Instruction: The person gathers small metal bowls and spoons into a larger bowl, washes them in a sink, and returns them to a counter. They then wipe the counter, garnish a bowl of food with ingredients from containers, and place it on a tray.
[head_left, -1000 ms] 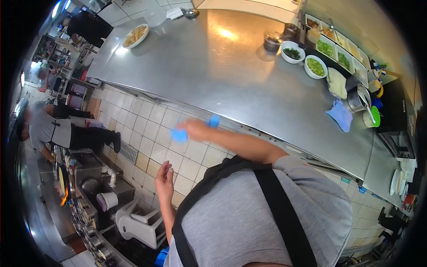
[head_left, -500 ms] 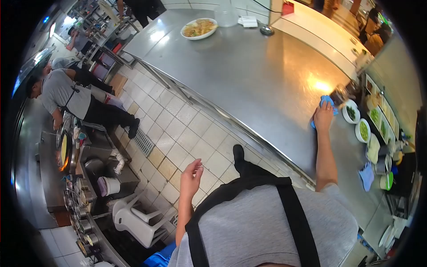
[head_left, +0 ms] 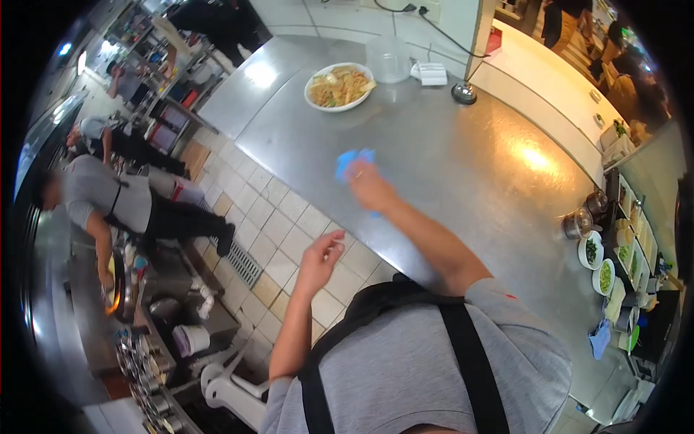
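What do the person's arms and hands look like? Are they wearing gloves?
No gloves! The left hand and right hand are bare, and so are the forearms. The grey shirt has short sleeves, with a little red mark on the right sleeve. Black straps cross the shoulders. The right hand is too blurry to show small details.

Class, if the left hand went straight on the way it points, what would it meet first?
The left hand would probably meet the near edge of the steel counter first. Its height is unclear; if it cleared that edge, the right hand with the blue cloth lies beyond.
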The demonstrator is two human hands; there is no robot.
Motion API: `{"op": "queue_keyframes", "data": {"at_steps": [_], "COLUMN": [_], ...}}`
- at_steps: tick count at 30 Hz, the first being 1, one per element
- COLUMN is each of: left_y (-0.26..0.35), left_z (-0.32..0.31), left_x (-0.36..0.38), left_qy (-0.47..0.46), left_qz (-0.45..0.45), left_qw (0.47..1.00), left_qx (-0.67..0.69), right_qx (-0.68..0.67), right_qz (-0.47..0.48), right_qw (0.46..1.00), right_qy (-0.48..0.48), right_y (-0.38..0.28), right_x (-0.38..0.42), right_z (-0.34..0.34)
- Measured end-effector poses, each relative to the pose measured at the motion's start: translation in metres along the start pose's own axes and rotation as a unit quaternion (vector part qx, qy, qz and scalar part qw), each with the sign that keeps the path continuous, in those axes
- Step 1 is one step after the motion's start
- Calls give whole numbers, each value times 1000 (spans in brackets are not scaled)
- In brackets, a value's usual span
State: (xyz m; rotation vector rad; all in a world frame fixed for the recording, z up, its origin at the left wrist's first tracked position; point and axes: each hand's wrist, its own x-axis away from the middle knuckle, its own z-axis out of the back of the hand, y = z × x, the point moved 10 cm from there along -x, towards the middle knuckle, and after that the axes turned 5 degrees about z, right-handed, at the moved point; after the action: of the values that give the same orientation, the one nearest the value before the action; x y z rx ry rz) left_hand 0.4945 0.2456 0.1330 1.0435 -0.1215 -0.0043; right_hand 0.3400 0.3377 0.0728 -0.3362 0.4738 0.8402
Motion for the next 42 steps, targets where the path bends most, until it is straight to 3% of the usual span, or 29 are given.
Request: {"op": "queue_keyframes", "data": {"at_steps": [2, 4, 6, 8, 9, 11, 12, 13, 14, 15, 16, 18, 20, 22, 23, 25, 27, 28, 29, 33, 35, 37, 38, 39, 42], "left_y": [-8, -24, -50, -83, -107, -125, -150, -127, -138, -119, -119, -113, -103, -104, -105, -115, -105, -83, -67, -60, -50, -37, -33, -30, -1], "left_z": [10, 24, 42, 64, 74, 89, 94, 94, 94, 87, 90, 88, 86, 91, 91, 85, 68, 52, 36, -23, -57, -94, -108, -125, -184], "left_x": [-60, -128, -194, -276, -314, -378, -419, -420, -445, -440, -448, -452, -450, -459, -466, -457, -431, -387, -345, -264, -227, -179, -157, -139, -73], "left_qy": [-13, -16, 1, 54, 78, 92, 71, 82, 48, 32, 36, 40, 32, 23, 16, 26, 38, 45, 55, 19, -10, 4, 13, -11, -7], "left_qz": [-12, 20, 57, 51, 103, 115, 106, 128, 118, 118, 105, 87, 80, 64, -16, -39, -62, -12, 39, 29, -62, -22, 11, -4, 87], "left_qw": [998, 988, 978, 966, 952, 965, 963, 961, 956, 956, 964, 971, 973, 990, 999, 999, 997, 997, 987, 990, 996, 998, 998, 996, 980], "left_qx": [53, 150, 201, 250, 276, 219, 236, 233, 264, 267, 243, 219, 213, 127, 32, 3, -26, 61, 147, 135, 62, 64, 64, 90, 181], "right_qx": [-209, -351, -344, -233, -196, -121, -156, -195, -72, -27, 151, 254, 314, 347, 347, 374, 384, 392, 390, 386, 393, 225, 219, 273, 416], "right_qz": [26, 3, -4, 91, 40, -64, -218, -358, -415, -507, -485, -565, -651, -680, -681, -712, -711, -708, -707, -684, -659, -713, -712, -721, -730], "right_qw": [975, 936, 925, 967, 979, 991, 963, 911, 903, 852, 859, 778, 681, 628, 626, 571, 567, 564, 567, 601, 630, 664, 667, 637, 539], "right_qy": [-74, -27, -160, -40, -27, -4, 27, 67, 79, 126, 59, 101, 117, 153, 152, 164, 164, 163, 162, 144, 120, -5, -9, -14, -66], "right_y": [-41, -62, -74, -74, -53, -33, -5, 18, 21, 24, 8, -15, -43, -63, -65, -69, -60, -56, -47, -4, 19, 45, 48, 53, 48], "right_x": [-7, 7, 37, 76, 99, 152, 186, 231, 276, 329, 355, 435, 492, 545, 562, 601, 628, 641, 657, 711, 724, 730, 738, 753, 764], "right_z": [3, 14, 13, 57, 75, 113, 132, 152, 180, 206, 238, 287, 332, 365, 374, 393, 410, 420, 428, 468, 495, 505, 524, 558, 663]}}
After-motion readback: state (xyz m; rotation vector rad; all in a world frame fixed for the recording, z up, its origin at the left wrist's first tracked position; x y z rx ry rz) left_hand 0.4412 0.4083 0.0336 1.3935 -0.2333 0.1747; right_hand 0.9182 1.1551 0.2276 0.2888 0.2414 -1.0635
